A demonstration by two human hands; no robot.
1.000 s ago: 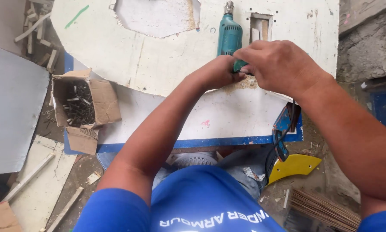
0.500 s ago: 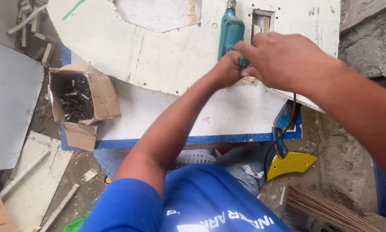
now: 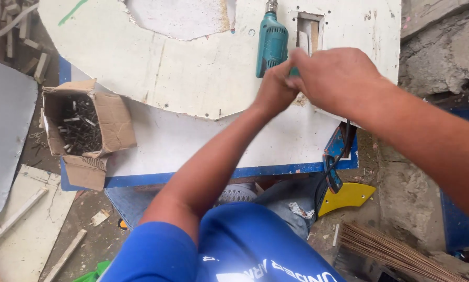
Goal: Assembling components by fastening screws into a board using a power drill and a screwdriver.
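Both hands, left (image 3: 272, 90) and right (image 3: 335, 78), have stayed clasped around the drill's (image 3: 270, 42) handle; the drill has barely shifted on the white board (image 3: 192, 78).

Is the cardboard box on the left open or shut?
Open. The cardboard box has its flaps splayed outward, and a heap of dark screws shows inside it.

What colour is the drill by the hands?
The drill is teal green, seen best in the head view.
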